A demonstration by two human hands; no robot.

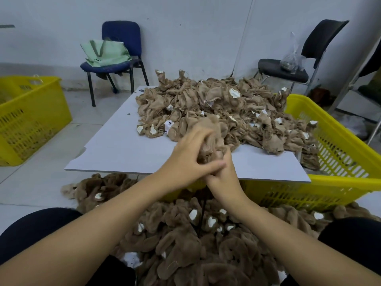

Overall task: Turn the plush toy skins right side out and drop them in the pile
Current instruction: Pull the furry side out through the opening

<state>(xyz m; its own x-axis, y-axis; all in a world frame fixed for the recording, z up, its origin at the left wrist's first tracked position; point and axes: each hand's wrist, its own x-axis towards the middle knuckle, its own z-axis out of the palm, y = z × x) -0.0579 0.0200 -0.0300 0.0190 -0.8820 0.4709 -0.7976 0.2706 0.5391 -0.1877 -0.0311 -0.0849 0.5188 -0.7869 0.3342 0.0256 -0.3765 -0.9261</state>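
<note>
A: What's off to the left of the hands?

B: I see a yellow crate [31, 118] on the floor, well left of my left hand [190, 159]. Beyond it, further back, a blue chair [120, 52] carries a green bag [105, 52].

A: And the left hand itself?

B: It's over the near edge of the worktop [115, 149], fingers curled round a tan skin [210, 139], thumb lying across toward the other hand. The image is blurred there, so I can't tell finer detail.

A: The right hand?

B: My right hand [223, 174] sits just under and beside the left, touching it, fingers bunched into the bottom of the same skin. Both hands grip it together.

A: Where's the rest of the work?

B: Just beyond the hands, a heap [216, 106] of inside-out skins covers the far right part of the worktop, pale cloth side showing with white patches. Below the hands, on the floor between my knees, lies the pile [206, 244] of furry brown ones.

A: Anything right of the hands?

B: A second crate [334, 153], yellow too, under the worktop's right side, a few skins hanging into it. Behind it stands a black chair [305, 56] with a clear plastic bag [291, 56] on the seat.
</note>
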